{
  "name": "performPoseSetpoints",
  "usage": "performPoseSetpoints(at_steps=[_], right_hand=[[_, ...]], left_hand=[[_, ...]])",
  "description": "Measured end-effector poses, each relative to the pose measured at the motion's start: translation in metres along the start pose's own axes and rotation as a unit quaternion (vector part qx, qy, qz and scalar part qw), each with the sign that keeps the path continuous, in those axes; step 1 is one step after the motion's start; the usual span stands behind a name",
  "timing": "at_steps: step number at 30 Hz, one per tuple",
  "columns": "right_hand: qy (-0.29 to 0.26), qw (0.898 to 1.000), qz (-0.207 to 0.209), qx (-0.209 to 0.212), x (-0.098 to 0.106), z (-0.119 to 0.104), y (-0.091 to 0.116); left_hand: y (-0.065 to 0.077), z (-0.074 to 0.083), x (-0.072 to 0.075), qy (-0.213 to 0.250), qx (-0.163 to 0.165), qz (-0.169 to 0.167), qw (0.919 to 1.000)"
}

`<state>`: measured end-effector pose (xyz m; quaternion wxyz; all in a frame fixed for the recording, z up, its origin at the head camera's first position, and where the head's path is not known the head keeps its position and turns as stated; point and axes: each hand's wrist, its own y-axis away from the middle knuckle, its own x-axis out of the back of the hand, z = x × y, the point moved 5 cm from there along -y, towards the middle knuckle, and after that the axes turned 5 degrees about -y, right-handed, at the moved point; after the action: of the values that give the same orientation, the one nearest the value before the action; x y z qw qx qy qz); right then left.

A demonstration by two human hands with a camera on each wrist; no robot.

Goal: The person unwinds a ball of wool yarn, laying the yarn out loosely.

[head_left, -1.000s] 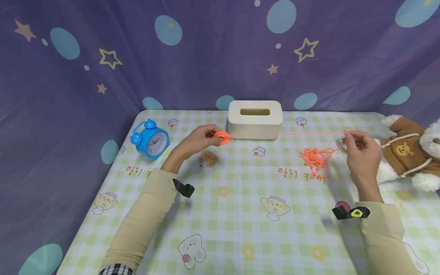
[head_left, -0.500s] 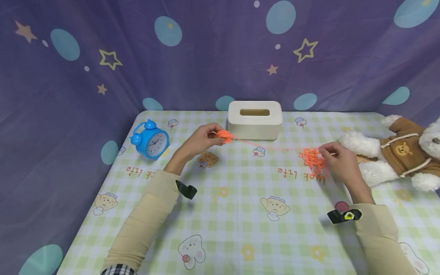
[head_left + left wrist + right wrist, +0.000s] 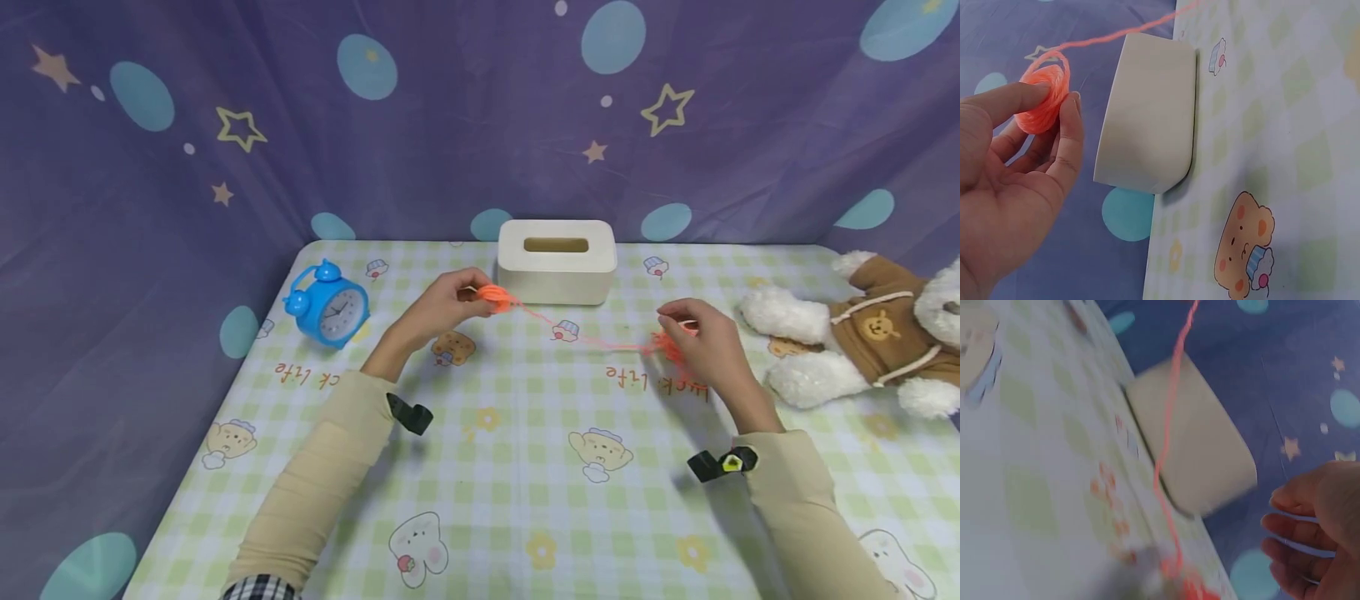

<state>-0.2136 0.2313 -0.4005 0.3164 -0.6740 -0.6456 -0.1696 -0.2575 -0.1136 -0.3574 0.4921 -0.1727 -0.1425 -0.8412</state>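
My left hand (image 3: 438,310) pinches a small wound ball of orange yarn (image 3: 1047,109) between thumb and fingers, left of the tissue box. From the ball a slack strand of yarn (image 3: 1170,415) runs right and down to a loose yarn heap (image 3: 662,344) on the table. Over that heap hovers my right hand (image 3: 708,346), which hides part of it in the head view. Its fingers are loosely bent with nothing between them, and the strand passes apart from them in the right wrist view.
A cream tissue box (image 3: 557,283) stands at the table's back edge, behind the strand. To the left is a blue alarm clock (image 3: 327,307). A plush toy in a brown hoodie (image 3: 873,325) lies at the right. The checked tablecloth (image 3: 525,467) covers the table.
My right hand has let go of the strand and moved left, over the heap. The strand, taut before, now sags. My left hand has shifted slightly right with the ball.
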Motion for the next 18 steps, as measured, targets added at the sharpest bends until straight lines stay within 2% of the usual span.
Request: performPoseSetpoints(at_steps=[6,10,14,18], right_hand=[[-0.051,0.995,0.011,0.083,-0.026,-0.039,-0.011],[-0.079,0.989,-0.005,0.127,-0.048,-0.062,-0.016],[-0.116,0.981,-0.037,0.151,-0.067,-0.08,-0.018],[-0.143,0.976,-0.06,0.154,-0.083,-0.092,-0.02]], left_hand=[[-0.001,0.0,-0.003,-0.001,-0.006,0.006,1.0],[-0.001,0.003,-0.006,-0.005,-0.011,0.005,0.9999],[-0.002,0.004,-0.007,-0.007,-0.01,0.006,0.9999],[-0.002,0.004,-0.008,-0.01,-0.007,0.007,0.9999]])
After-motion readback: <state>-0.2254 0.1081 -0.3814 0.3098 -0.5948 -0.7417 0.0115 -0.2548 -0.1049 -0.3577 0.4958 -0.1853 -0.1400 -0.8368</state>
